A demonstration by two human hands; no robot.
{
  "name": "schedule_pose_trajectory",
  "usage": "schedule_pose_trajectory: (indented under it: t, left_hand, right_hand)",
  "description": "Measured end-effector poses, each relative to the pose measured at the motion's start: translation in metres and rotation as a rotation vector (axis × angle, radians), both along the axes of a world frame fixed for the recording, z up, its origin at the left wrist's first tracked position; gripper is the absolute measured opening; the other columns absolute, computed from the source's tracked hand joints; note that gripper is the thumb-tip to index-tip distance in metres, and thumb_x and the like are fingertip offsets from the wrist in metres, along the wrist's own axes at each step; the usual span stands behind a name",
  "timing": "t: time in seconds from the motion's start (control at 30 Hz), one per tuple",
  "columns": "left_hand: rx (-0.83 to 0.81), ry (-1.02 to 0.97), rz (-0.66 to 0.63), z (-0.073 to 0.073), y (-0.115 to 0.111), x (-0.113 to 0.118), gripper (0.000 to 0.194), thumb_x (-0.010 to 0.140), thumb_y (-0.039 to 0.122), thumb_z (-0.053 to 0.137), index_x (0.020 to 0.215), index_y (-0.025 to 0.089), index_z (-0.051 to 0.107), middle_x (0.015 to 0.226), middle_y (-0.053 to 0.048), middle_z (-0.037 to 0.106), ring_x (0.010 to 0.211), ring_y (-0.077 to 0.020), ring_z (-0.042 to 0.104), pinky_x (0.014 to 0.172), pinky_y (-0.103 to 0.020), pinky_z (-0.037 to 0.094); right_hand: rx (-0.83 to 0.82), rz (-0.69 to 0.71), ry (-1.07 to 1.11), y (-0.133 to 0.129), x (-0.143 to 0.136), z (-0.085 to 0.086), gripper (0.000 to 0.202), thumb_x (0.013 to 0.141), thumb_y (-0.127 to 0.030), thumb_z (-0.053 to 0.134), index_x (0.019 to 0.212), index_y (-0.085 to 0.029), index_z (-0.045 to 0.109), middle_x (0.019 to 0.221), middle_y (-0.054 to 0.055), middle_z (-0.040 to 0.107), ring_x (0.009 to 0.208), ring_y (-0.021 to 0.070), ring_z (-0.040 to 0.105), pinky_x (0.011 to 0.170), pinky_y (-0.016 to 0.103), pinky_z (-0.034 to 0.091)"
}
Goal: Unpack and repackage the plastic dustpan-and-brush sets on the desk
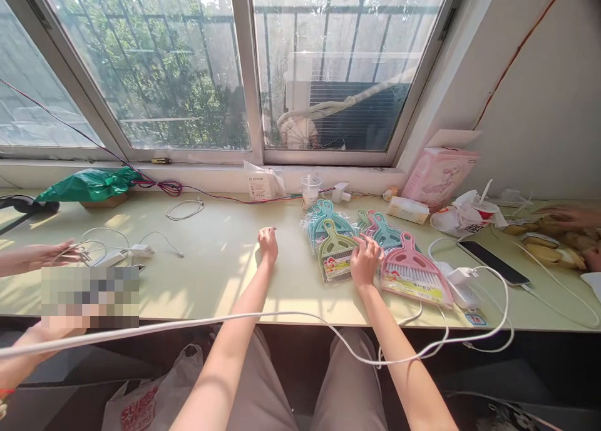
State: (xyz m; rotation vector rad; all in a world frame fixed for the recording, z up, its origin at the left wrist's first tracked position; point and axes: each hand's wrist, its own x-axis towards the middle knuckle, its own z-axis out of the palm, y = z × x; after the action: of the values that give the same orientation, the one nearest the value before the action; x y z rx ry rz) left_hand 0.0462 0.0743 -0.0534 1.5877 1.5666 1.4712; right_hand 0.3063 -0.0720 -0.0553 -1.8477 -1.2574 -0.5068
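Observation:
My left hand (268, 244) rests on the pale table with its fingers curled closed; whether anything is inside cannot be made out. On the right, my right hand (366, 259) lies over the edge of a wrapped yellow-green dustpan and brush set (334, 256), fingers spread and bent. A pink dustpan set (413, 271) in clear wrapping is just right of that hand. Behind the yellow-green set are blue sets (328, 215), and another blue dustpan (389, 233) shows behind my right hand, beside small green and pink handles.
Another person's hands (44, 256) are at the left near cables and a white plug (141, 251). A white cord (300, 313) crosses before my forearms. At right are a power strip (464, 290), a phone (493, 262) and another hand (570, 217). A plastic cup (310, 190) stands behind.

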Motion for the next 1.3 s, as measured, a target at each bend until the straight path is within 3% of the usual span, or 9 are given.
schedule_pose_trajectory:
  t: [0.17, 0.33, 0.5, 0.67, 0.83, 0.93, 1.03, 1.17, 1.3]
  left_hand:
    - [-0.176, -0.05, 0.041, 0.004, -0.003, -0.028, 0.038, 0.103, 0.028, 0.033, 0.095, 0.024, 0.069, 0.119, -0.013, 0.068, 0.124, -0.0284, 0.061, 0.112, -0.043, 0.045]
    - [-0.214, -0.023, -0.03, 0.009, -0.01, -0.026, 0.035, 0.1, 0.026, 0.038, 0.088, 0.024, 0.071, 0.112, -0.011, 0.07, 0.116, -0.0286, 0.064, 0.107, -0.042, 0.048]
    - [-0.21, -0.004, -0.105, 0.011, -0.019, -0.023, 0.028, 0.096, 0.024, 0.047, 0.085, 0.023, 0.073, 0.108, -0.009, 0.069, 0.11, -0.0259, 0.065, 0.105, -0.038, 0.05]
    - [-0.193, -0.034, -0.097, 0.011, -0.027, -0.027, 0.029, 0.096, 0.023, 0.047, 0.087, 0.022, 0.074, 0.111, -0.009, 0.069, 0.111, -0.0248, 0.066, 0.104, -0.036, 0.051]
    - [-0.175, -0.11, -0.155, 0.01, -0.028, -0.031, 0.025, 0.099, 0.028, 0.05, 0.098, 0.019, 0.073, 0.12, -0.01, 0.073, 0.114, -0.0229, 0.067, 0.105, -0.034, 0.05]
    - [-0.268, -0.254, -0.417, 0.01, -0.031, -0.035, 0.028, 0.097, 0.04, 0.059, 0.104, 0.017, 0.073, 0.121, -0.013, 0.076, 0.109, -0.0228, 0.069, 0.102, -0.036, 0.052]
    - [-0.367, -0.436, -0.65, 0.015, -0.034, -0.045, 0.049, 0.095, 0.059, 0.058, 0.107, 0.015, 0.075, 0.12, -0.017, 0.077, 0.108, -0.026, 0.071, 0.102, -0.04, 0.053]
    - [-0.495, -0.585, -0.701, 0.022, -0.04, -0.073, 0.085, 0.093, 0.087, 0.035, 0.11, 0.015, 0.077, 0.11, -0.018, 0.079, 0.11, -0.0321, 0.073, 0.099, -0.046, 0.056]
    - [-0.507, -0.651, -0.615, 0.021, -0.045, -0.1, 0.069, 0.095, 0.077, 0.052, 0.115, 0.015, 0.072, 0.104, -0.016, 0.079, 0.102, -0.0318, 0.075, 0.092, -0.048, 0.061]
  right_hand:
    - [-0.067, -0.008, 0.1, -0.001, 0.004, 0.002, 0.04, 0.103, -0.032, 0.038, 0.123, -0.019, 0.07, 0.132, 0.019, 0.069, 0.128, 0.0345, 0.052, 0.115, 0.06, 0.027]
    - [-0.223, 0.04, 0.142, 0.002, 0.015, 0.003, 0.049, 0.105, -0.046, 0.037, 0.113, -0.018, 0.076, 0.118, 0.019, 0.075, 0.119, 0.0372, 0.055, 0.109, 0.06, 0.029]
    - [-0.26, 0.016, 0.252, 0.011, 0.033, 0.018, 0.043, 0.098, -0.049, 0.051, 0.093, -0.019, 0.081, 0.095, 0.019, 0.077, 0.104, 0.0361, 0.058, 0.1, 0.055, 0.034]
    - [0.044, -0.001, 0.153, 0.004, 0.041, 0.044, 0.033, 0.098, -0.039, 0.053, 0.089, -0.022, 0.08, 0.097, 0.013, 0.076, 0.104, 0.0331, 0.058, 0.103, 0.055, 0.03]
    - [0.288, 0.023, 0.07, -0.015, 0.035, 0.081, 0.048, 0.104, -0.053, 0.048, 0.088, -0.022, 0.08, 0.087, 0.013, 0.07, 0.095, 0.0323, 0.059, 0.094, 0.049, 0.036]
    - [0.27, 0.066, 0.015, -0.006, 0.015, 0.102, 0.051, 0.106, -0.055, 0.046, 0.091, -0.021, 0.081, 0.088, 0.013, 0.069, 0.092, 0.0303, 0.061, 0.091, 0.045, 0.038]
    - [0.149, 0.218, 0.017, 0.027, -0.025, 0.114, 0.043, 0.107, -0.045, 0.047, 0.095, -0.021, 0.081, 0.092, 0.009, 0.07, 0.092, 0.0264, 0.062, 0.091, 0.041, 0.038]
    - [-0.013, 0.319, 0.165, 0.082, -0.098, 0.102, 0.032, 0.105, -0.031, 0.049, 0.106, -0.02, 0.079, 0.104, 0.01, 0.072, 0.09, 0.0241, 0.062, 0.082, 0.034, 0.039]
    - [-0.153, 0.37, 0.295, 0.106, -0.154, 0.072, 0.032, 0.103, -0.024, 0.047, 0.114, -0.016, 0.076, 0.115, 0.014, 0.071, 0.098, 0.0256, 0.063, 0.084, 0.034, 0.041]
